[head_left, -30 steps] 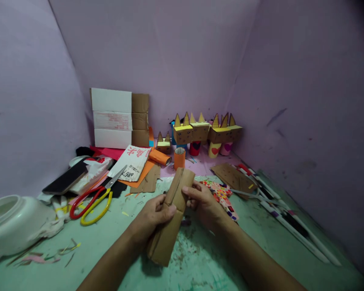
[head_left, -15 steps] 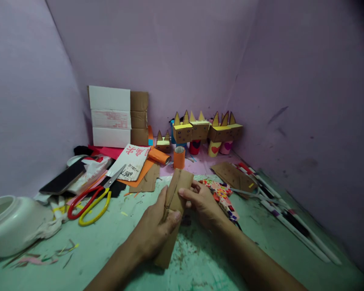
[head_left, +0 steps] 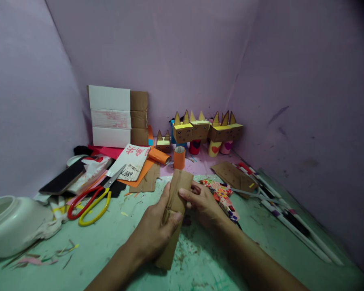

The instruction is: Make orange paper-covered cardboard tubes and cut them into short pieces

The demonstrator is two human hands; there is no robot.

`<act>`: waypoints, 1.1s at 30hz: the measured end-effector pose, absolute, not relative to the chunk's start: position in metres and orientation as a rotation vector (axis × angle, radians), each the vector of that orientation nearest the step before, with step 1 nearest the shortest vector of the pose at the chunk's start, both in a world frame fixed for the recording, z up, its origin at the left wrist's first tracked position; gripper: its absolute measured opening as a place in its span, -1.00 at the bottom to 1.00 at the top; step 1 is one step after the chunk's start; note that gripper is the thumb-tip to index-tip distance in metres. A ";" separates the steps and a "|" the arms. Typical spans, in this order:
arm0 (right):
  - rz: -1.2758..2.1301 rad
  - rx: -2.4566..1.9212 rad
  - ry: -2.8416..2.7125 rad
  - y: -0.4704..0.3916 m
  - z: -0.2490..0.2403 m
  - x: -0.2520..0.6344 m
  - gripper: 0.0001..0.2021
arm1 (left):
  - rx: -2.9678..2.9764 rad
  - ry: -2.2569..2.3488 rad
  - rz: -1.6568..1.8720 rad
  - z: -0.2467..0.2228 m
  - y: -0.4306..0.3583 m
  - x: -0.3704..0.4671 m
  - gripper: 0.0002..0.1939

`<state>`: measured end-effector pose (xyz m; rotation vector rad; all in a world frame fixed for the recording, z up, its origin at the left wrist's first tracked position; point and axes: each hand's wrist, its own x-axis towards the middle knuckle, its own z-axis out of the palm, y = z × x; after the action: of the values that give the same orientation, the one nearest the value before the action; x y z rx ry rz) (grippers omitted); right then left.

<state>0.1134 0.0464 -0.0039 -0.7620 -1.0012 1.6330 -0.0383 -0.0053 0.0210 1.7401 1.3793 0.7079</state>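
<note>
A long folded strip of brown cardboard (head_left: 182, 184) slants upward over the green table, its top end farther away. My left hand (head_left: 156, 226) wraps its lower left side, thumb across the face. Near the upper right edge, my right hand (head_left: 202, 202) pinches the same strip between thumb and fingers. Just beyond the strip stands an orange tube (head_left: 179, 158), open at the top. To the right of my right hand lies a colourful patterned item (head_left: 223, 194).
Red-and-yellow scissors (head_left: 101, 198) lie at left, near a white pot (head_left: 15, 226) and a lettered card (head_left: 130, 161). Cardboard figures with pointed ears (head_left: 183, 132) stand at the back. Pens (head_left: 294, 226) lie at right. White-and-brown cardboard (head_left: 111, 117) leans against the wall.
The cardboard strip has tilted slightly, its lower end shifting a little to the right. My left hand has moved slightly with it; both hands keep their hold.
</note>
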 end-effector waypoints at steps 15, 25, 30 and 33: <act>1.659 -0.763 -0.975 0.049 -0.007 0.112 -0.62 | 1.751 1.424 0.698 0.023 -0.005 -0.034 -0.24; 1.674 -0.750 -0.917 0.047 -0.006 0.109 -0.59 | 1.726 1.410 0.710 0.020 -0.005 -0.035 -0.20; 1.668 -0.734 -0.917 0.047 -0.003 0.110 -0.60 | 1.697 1.404 0.708 0.024 -0.004 -0.036 -0.15; 1.685 -0.728 -0.897 0.047 -0.002 0.110 -0.56 | 1.671 1.393 0.712 0.026 -0.003 -0.036 -0.12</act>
<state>0.1098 0.0473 -0.0025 -0.7285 -0.8970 1.6854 -0.0359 -0.0028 0.0264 1.6712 1.3934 0.7118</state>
